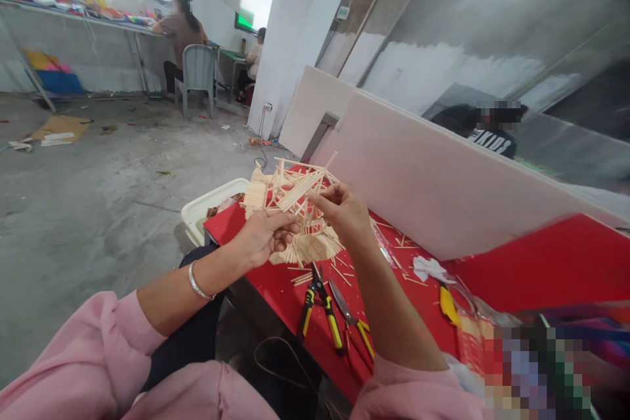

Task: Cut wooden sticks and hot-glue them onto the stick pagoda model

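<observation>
A model built of thin pale wooden sticks (pixel 298 191) stands on the red table (pixel 275 282), with fan-like rows of sticks around its lower part. My left hand (pixel 268 236) is at its near left side, thumb and fingers pinched together at a stick part. On the right, my right hand (pixel 342 207) pinches at the upper sticks of the model, thumb against forefinger. What exactly lies between the fingertips is too small to make out. Loose sticks (pixel 302 277) lie in front of the model, close to pliers (pixel 319 305) with yellow and black handles and scissors (pixel 347 308).
A pale plastic bin (pixel 197 207) stands left of the table. White boards (pixel 394 164) rise along its far side. Crumpled white tissue (pixel 430 269) and a yellow-handled tool (pixel 449 305) lie right. Other people sit farther off, one by a grey chair (pixel 198 72).
</observation>
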`<state>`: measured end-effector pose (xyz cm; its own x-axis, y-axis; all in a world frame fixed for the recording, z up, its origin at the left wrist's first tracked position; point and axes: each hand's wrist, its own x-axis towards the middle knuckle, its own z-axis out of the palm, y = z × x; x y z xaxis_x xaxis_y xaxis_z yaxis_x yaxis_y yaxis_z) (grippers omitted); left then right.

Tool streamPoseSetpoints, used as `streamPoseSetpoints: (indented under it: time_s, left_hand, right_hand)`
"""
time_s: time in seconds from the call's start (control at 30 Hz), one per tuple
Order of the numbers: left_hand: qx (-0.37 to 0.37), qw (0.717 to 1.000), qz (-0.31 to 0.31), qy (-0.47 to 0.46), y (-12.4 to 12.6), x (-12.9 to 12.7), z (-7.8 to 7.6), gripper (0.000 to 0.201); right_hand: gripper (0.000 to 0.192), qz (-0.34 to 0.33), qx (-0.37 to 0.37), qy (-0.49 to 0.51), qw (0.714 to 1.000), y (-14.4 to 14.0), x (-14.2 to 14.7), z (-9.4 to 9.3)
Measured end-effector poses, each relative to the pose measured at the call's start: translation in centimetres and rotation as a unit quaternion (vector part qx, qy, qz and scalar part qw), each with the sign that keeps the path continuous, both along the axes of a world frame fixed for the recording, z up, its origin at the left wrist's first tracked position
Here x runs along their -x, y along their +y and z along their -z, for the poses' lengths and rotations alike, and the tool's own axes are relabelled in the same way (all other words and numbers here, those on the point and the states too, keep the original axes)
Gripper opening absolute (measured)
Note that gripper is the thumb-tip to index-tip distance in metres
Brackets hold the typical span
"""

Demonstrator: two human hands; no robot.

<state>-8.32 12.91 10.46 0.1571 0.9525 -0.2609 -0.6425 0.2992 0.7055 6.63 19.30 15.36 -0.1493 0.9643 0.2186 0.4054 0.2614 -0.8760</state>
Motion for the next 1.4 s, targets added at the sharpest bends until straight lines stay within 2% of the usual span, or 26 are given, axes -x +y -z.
streamPoseSetpoints:
  time_s: [0.1, 0.23, 0.37, 0.7, 0.97, 1.4]
  left_hand:
    - [0.000, 1.000, 0.001, 0.000, 0.1, 0.0, 0.1, 0.011]
    - [0.001, 1.000, -0.001, 0.004, 0.3, 0.2, 0.0, 0.009]
    - [0.016, 1.000, -0.010, 0.013, 0.4, 0.1, -0.4, 0.010]
    - [0.013, 1.000, -0.022, -0.016, 0.8, 0.2, -0.1, 0.003]
    - [0.049, 0.997, -0.035, -0.054, 0.9, 0.9, -1.0, 0.008]
    - [0.027, 0.999, -0.020, -0.031, 0.8, 1.0, -0.4, 0.008]
  right_hand:
    - [0.042, -0.018, 0.066, 0.043, 0.997, 0.8, 0.1, -0.5]
    - [0.047, -0.047, 0.123, 0.051, 0.990, 1.3, 0.1, -1.3]
    - [0.054, -0.049, 0.168, 0.069, 0.982, 1.7, 0.0, -1.8]
    - [0.059, -0.039, 0.178, 0.075, 0.980, 2.5, -0.1, -1.8]
    - [0.057, -0.043, 0.163, 0.081, 0.982, 2.6, 0.0, -1.6]
    - [0.050, -0.051, 0.147, 0.051, 0.987, 2.6, 0.0, -1.5]
